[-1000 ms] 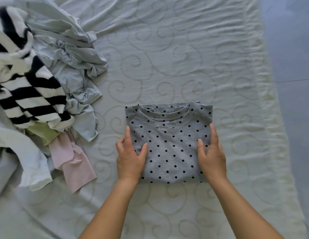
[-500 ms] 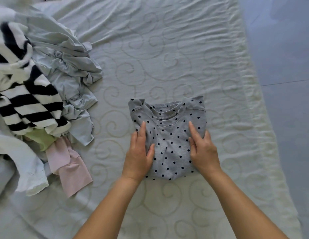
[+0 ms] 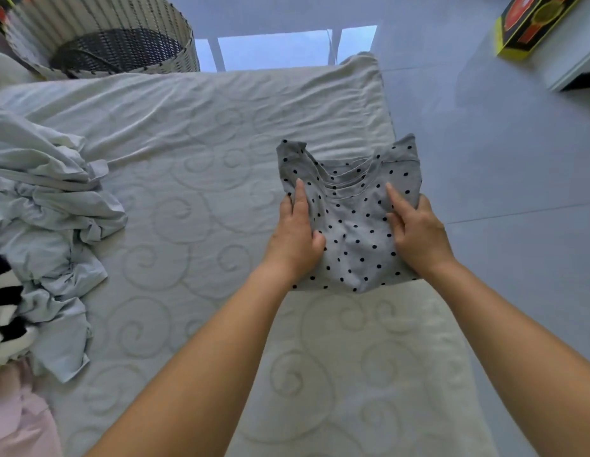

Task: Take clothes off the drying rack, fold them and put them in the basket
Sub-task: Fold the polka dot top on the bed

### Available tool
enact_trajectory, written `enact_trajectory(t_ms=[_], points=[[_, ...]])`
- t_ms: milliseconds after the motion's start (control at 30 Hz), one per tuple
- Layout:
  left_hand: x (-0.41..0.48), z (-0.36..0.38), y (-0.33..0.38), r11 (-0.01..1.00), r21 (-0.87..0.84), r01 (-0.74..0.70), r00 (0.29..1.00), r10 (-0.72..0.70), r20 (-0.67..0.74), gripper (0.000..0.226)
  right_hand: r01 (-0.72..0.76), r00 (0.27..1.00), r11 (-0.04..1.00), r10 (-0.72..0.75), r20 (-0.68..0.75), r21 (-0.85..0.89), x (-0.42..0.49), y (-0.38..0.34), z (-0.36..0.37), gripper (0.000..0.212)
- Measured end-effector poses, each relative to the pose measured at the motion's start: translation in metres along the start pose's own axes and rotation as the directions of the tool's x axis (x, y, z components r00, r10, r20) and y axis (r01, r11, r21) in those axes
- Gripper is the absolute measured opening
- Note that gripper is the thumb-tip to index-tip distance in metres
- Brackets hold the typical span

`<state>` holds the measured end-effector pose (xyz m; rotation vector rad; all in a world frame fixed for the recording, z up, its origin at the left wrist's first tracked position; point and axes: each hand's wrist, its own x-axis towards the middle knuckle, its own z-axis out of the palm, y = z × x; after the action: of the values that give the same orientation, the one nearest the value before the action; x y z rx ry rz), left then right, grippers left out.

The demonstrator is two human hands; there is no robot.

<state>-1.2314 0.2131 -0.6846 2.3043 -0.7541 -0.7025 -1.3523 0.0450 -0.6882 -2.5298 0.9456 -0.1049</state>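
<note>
Lots left here: the pile of clothes (image 3: 49, 199) is sitting unfolded on the bed (image 3: 204, 127), and the basket (image 3: 99, 37) is looking empty. The left hand (image 3: 295, 232) is pinching one side of the folded shirt (image 3: 353, 225) and the right hand (image 3: 415, 232) the other, holding it over the bed's right edge, collar pointing away, long axis running collar-to-hem.
</note>
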Motion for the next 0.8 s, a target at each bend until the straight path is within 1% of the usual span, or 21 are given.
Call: enact_trajectory(t_ms=[67, 133, 200, 267, 300, 367, 467, 533, 633, 700, 767, 800], points=[[0.014, 0.015, -0.004, 0.991, 0.080, 0.110, 0.992, -0.115, 0.053, 0.085, -0.082, 0.990, 0.994, 0.088, 0.111, -0.066, 0.017, 0.013, 0.007, 0.055], [0.016, 0.030, -0.011, 0.952, 0.251, 0.176, 0.978, -0.198, 0.062, 0.079, -0.172, 0.960, 0.955, 0.218, 0.175, -0.243, 0.022, 0.023, 0.019, 0.062], [0.011, 0.045, -0.018, 0.903, 0.412, 0.123, 0.977, -0.182, 0.108, 0.072, -0.190, 0.937, 0.917, 0.276, 0.214, -0.352, 0.013, 0.025, 0.034, 0.067], [0.007, 0.055, -0.025, 0.863, 0.502, 0.051, 0.972, -0.158, 0.174, 0.067, -0.125, 0.924, 0.917, 0.247, 0.293, -0.379, 0.000, 0.026, 0.051, 0.069], [0.007, 0.056, -0.028, 0.854, 0.519, 0.039, 0.967, -0.164, 0.196, 0.066, -0.103, 0.913, 0.922, 0.237, 0.333, -0.374, -0.005, 0.027, 0.058, 0.071], [0.007, 0.054, -0.033, 0.851, 0.524, 0.026, 0.960, -0.167, 0.224, 0.066, -0.106, 0.891, 0.924, 0.252, 0.377, -0.367, -0.007, 0.030, 0.065, 0.073], [-0.002, 0.042, -0.042, 0.853, 0.522, -0.022, 0.960, -0.129, 0.250, 0.067, -0.140, 0.871, 0.905, 0.305, 0.384, -0.401, -0.004, 0.023, 0.061, 0.073], [-0.018, 0.027, -0.054, 0.856, 0.517, -0.028, 0.966, -0.110, 0.235, 0.067, -0.152, 0.870, 0.905, 0.314, 0.381, -0.398, -0.011, 0.012, 0.059, 0.070], [-0.056, -0.006, -0.091, 0.847, 0.531, 0.039, 0.973, -0.153, 0.172, 0.069, -0.119, 0.865, 0.925, 0.275, 0.419, -0.362, -0.041, -0.017, 0.064, 0.067], [-0.086, -0.036, -0.126, 0.842, 0.531, 0.093, 0.979, -0.174, 0.104, 0.075, -0.096, 0.860, 0.947, 0.234, 0.454, -0.305, -0.066, -0.043, 0.072, 0.073], [-0.115, -0.072, -0.164, 0.831, 0.533, 0.156, 0.982, -0.189, 0.008, 0.074, -0.126, 0.860, 0.965, 0.221, 0.460, -0.228, -0.087, -0.075, 0.080, 0.083], [-0.128, -0.093, -0.182, 0.822, 0.533, 0.198, 0.978, -0.205, -0.047, 0.073, -0.142, 0.859, 0.967, 0.227, 0.458, -0.212, -0.095, -0.093, 0.084, 0.083]])
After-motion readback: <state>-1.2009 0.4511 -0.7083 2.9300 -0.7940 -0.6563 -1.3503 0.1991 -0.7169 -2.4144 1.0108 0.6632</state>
